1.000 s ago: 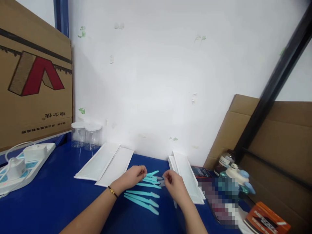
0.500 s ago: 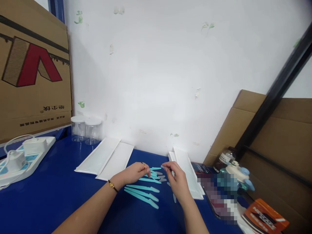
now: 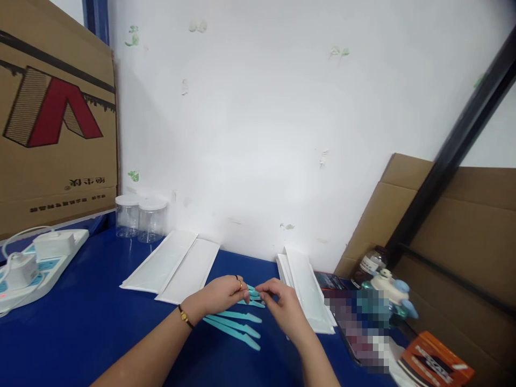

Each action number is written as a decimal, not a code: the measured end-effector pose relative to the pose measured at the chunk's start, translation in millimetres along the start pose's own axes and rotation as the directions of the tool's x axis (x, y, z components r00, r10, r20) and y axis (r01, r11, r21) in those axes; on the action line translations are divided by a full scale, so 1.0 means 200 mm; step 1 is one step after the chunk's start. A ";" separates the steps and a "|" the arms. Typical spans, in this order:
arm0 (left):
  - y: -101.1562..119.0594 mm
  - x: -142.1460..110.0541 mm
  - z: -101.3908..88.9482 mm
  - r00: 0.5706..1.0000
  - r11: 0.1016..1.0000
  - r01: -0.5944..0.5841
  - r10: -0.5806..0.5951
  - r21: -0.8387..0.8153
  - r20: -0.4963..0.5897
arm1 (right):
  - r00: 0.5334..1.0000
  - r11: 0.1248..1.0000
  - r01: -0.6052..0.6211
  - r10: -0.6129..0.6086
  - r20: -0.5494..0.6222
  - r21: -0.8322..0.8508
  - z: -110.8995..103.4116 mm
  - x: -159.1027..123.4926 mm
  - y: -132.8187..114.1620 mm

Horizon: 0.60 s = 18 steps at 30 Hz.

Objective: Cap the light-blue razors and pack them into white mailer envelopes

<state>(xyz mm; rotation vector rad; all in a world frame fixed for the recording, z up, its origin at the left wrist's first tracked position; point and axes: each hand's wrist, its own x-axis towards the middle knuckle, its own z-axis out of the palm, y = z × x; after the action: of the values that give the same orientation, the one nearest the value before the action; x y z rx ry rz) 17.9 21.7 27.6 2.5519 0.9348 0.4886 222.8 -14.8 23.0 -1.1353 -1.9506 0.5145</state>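
By the curled fingers of the left hand (image 3: 230, 293), on which a ring is worn, a slim turquoise tool (image 3: 251, 288) is grasped, its end pointed toward the right hand (image 3: 284, 306). The right thumb and index finger are bent in at that end; whether anything is pinched between them cannot be told. Both hands are placed over the middle of the blue table (image 3: 100, 322). Beneath and in front of them, more turquoise tools (image 3: 242, 327) are laid side by side, the nearest three fanned toward the near edge. White packets (image 3: 161, 263) are set slantwise beyond the left hand, and a white stack (image 3: 308, 293) lies just right of the right hand. Along the left edge, a power strip (image 3: 56, 277) and two clear jars (image 3: 152, 223) are seen beside a large cardboard box (image 3: 60, 166). Near the right edge, an orange box (image 3: 437, 360) and a dark bottle (image 3: 368, 266) are kept. The far edge is bounded by a white wall (image 3: 258, 134).
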 end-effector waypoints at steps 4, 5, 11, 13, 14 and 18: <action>0.01 -0.01 0.03 1.000 0.994 0.014 -0.015 0.110 0.008 | 0.998 0.974 -0.028 0.016 -0.055 -0.227 -0.06 0.00 0.05; 0.01 -0.02 0.04 1.000 0.992 0.010 -0.013 0.128 0.022 | 0.998 0.946 -0.043 0.028 -0.053 -0.320 -0.06 0.00 0.08; -0.03 -0.03 0.06 0.996 0.988 0.071 -0.079 0.139 0.050 | 0.986 0.817 -0.069 0.143 0.085 -0.573 -0.02 -0.01 0.18; -0.06 -0.02 0.07 0.993 0.980 0.117 -0.117 0.160 -0.010 | 0.982 0.804 -0.067 0.160 0.105 -0.590 0.01 -0.01 0.19; -0.07 -0.01 0.07 0.990 0.974 0.138 -0.133 0.178 -0.039 | 0.980 0.797 -0.069 0.167 0.109 -0.600 0.02 -0.01 0.20; -0.12 0.01 0.12 0.977 0.958 0.212 -0.200 0.192 -0.080 | 0.979 0.763 -0.085 0.182 0.087 -0.641 0.04 -0.01 0.19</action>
<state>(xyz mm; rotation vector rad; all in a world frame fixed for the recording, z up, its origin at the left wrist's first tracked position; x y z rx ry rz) 16.5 34.3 -4.0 2.5852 1.3159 0.4305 237.5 3.5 -9.2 -1.7084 -2.2580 -0.0242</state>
